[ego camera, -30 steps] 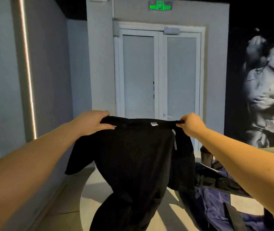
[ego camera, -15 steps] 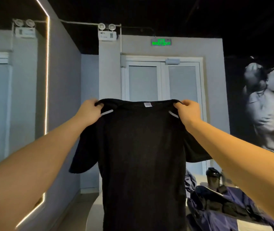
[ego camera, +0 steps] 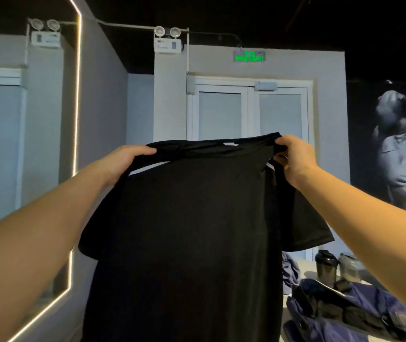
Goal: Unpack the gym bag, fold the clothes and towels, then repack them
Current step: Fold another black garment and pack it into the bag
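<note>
Gripping the shirt (ego camera: 192, 230) at its shoulders, the left hand (ego camera: 125, 162) and right hand (ego camera: 294, 159) hold it up in front of the doors (ego camera: 249, 112), each with fingers curled over the top edge. A second ago the shirt sagged in a crumpled heap toward the surface below; now it hangs straight, sleeves drooping at both sides. Since half a second ago the right hand has shifted slightly outward, and the collar has flopped forward, half hiding its white label. The bag (ego camera: 345, 314) lies open at lower right, apart from the shirt, with two bottles (ego camera: 326, 266) behind it, where only one showed before.
</note>
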